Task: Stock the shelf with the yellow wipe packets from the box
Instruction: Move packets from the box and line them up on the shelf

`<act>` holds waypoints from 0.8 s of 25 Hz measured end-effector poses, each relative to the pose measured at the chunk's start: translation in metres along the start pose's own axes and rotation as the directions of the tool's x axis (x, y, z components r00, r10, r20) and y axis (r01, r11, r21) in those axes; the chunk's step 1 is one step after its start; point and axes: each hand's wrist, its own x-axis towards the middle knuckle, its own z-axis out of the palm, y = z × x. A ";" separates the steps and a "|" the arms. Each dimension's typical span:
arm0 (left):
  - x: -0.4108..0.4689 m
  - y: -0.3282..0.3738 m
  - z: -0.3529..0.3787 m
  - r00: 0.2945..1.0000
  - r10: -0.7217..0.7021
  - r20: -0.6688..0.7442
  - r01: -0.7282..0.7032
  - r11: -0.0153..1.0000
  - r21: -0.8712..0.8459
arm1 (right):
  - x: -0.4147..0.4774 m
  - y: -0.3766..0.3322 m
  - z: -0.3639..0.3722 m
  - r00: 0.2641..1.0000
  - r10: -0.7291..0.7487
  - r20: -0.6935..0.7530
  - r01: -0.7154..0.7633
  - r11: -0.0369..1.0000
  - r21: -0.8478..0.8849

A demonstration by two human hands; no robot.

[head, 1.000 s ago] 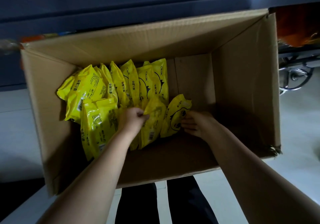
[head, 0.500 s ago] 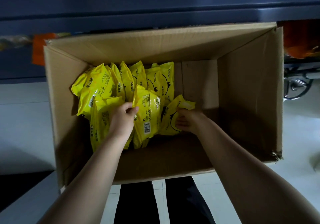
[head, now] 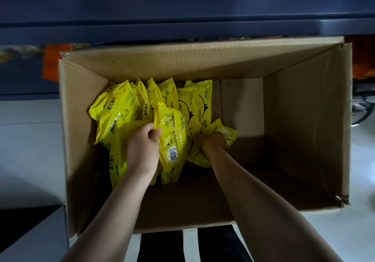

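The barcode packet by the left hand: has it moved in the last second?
Yes. The left hand has lifted the barcode packet within the box, up across the back-row packets.

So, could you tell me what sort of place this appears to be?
Probably a shop aisle or stockroom: a box of identical yellow packets sits on the floor before dark shelving.

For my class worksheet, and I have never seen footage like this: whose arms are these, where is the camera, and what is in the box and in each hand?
There is no machine here. A person wears a camera on the head, looking down, so the two bare arms are that person's own. An open cardboard box stands on a pale floor in front of a dark shelf. Yellow wipe packets stand packed in its left part. The left hand grips a packet with a barcode label. The right hand grips the rightmost packet.
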 end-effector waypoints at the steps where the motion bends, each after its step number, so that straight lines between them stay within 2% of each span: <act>1: -0.001 0.001 0.001 1.000 0.012 -0.006 -0.012 1.000 0.019 | 0.002 0.004 0.000 1.000 -0.010 -0.022 0.010 1.000 0.017; 5: -0.004 0.004 0.002 0.999 0.036 -0.031 -0.034 0.998 0.046 | 0.003 0.012 -0.007 0.992 0.028 -0.122 -0.007 0.985 0.171; 7: -0.004 0.003 0.001 0.999 0.022 -0.025 -0.021 0.999 0.043 | 0.005 0.010 -0.013 0.991 0.025 -0.131 -0.003 0.986 0.164; 11: -0.005 0.001 0.000 0.999 0.027 -0.023 -0.026 0.999 0.021 | 0.014 0.014 -0.023 0.987 -0.091 -0.133 0.078 0.992 -0.102; 13: -0.004 0.000 0.001 0.999 0.039 -0.021 -0.039 0.999 0.025 | 0.020 0.019 -0.039 0.944 -0.275 -0.180 0.212 0.928 -0.308; 14: -0.004 -0.002 0.003 0.999 0.041 -0.018 -0.041 0.999 0.023 | 0.025 0.022 -0.049 0.887 -0.431 -0.162 0.334 0.844 -0.419; 16: -0.002 -0.007 0.005 0.999 0.044 -0.011 -0.043 0.999 0.003 | 0.034 0.020 -0.070 0.754 -0.657 0.009 0.548 0.620 -0.562; 17: -0.002 -0.008 0.006 0.999 0.051 -0.007 -0.051 0.999 -0.006 | 0.038 0.016 -0.078 0.733 -0.670 0.117 0.604 0.563 -0.564; 20: -0.001 -0.009 0.007 0.997 0.072 -0.007 -0.072 0.997 -0.012 | 0.043 0.014 -0.082 0.758 -0.563 0.331 0.638 0.532 -0.557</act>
